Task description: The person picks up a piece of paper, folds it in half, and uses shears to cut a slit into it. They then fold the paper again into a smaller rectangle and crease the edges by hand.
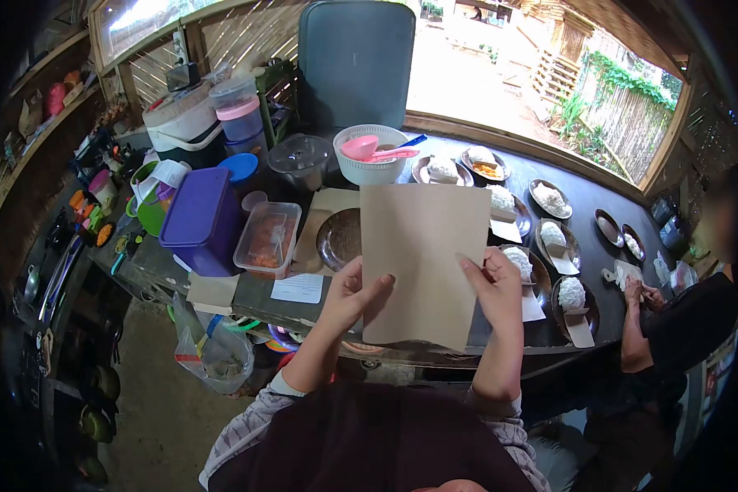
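Observation:
A flat sheet of brown paper (422,262) is held up in front of me over the counter's near edge. My left hand (354,291) grips its left edge, thumb on the face toward me. On the right edge my right hand (496,283) pinches it the same way. Behind the sheet's left side a dark round plate (336,239) is partly covered. To the right stand several dark plates with mounds of white rice (517,261), some with a small folded paper tucked against the rice.
A white basin (353,168) with pink ladles stands at the back. Left are a purple container (195,217) and a clear box of reddish food (266,238). A plastic bag (221,357) hangs below the counter. A co-worker's hands (638,293) handle something pale at far right.

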